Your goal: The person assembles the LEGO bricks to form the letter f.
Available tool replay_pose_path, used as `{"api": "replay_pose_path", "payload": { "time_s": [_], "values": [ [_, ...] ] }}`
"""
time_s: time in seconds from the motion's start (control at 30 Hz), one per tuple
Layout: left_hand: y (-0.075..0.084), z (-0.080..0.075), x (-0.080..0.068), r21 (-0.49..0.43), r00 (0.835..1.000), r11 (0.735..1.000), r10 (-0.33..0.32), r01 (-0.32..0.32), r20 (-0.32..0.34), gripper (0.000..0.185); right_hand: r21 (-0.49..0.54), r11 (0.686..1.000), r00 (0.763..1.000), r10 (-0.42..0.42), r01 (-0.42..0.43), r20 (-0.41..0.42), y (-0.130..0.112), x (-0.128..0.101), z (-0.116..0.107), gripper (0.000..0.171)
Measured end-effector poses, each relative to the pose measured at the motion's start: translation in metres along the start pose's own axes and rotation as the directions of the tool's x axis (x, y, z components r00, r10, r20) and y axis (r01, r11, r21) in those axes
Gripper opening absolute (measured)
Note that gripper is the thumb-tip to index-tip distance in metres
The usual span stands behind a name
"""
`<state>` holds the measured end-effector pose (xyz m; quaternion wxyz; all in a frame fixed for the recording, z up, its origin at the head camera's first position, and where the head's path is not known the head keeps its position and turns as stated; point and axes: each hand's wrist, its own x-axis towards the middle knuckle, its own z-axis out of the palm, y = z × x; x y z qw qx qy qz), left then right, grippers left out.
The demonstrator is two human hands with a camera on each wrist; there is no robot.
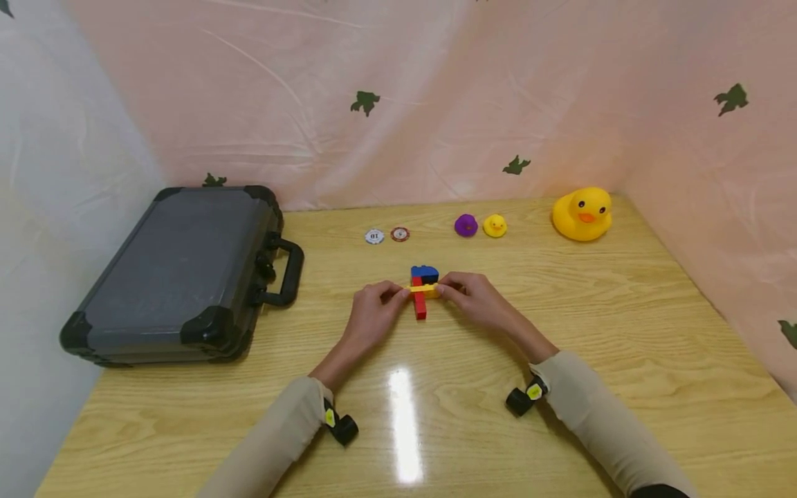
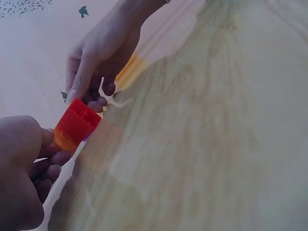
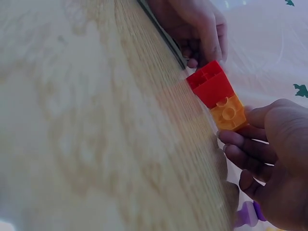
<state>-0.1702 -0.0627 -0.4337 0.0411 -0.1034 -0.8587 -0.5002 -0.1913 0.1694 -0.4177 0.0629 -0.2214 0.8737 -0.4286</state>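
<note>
Bench (image 1: 623,346): pale wood grain, glare strip at the near edge.
Left hand (image 1: 372,312): fingertips pinched on the left end of the yellow brick (image 1: 425,288).
Right hand (image 1: 476,297): fingertips pinched on the brick's right end.
Brick stack (image 1: 423,289): at bench centre; yellow brick laid crosswise over a red brick (image 1: 420,305), blue brick (image 1: 425,274) behind.
Step judged: yellow brick being seated; even downward pressure is called for next.
Far items: grey case (image 1: 174,273) left; two chips (image 1: 386,235); purple duck (image 1: 465,225), small yellow duck (image 1: 495,225) and large duck (image 1: 582,213).
Room: pink sheeting behind.
</note>
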Motion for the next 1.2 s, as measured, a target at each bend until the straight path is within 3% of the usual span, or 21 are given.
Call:
{"api": "replay_pose_path", "payload": {
  "time_s": [1.03, 1.2],
  "values": [
    [-0.001, -0.003, 0.001, 0.041, 0.999, 0.999, -0.025, 0.024, 0.034, 0.023, -0.047, 0.999, 1.000, -0.009, 0.010, 0.011, -0.002, -0.001, 0.000, 0.026],
    [0.001, -0.011, -0.003, 0.083, 0.999, 0.996, -0.032, 0.029, 0.040, 0.030, -0.060, 0.998, 1.000, -0.019, 0.018, -0.023, 0.001, -0.008, -0.006, 0.028]
  ]
}}
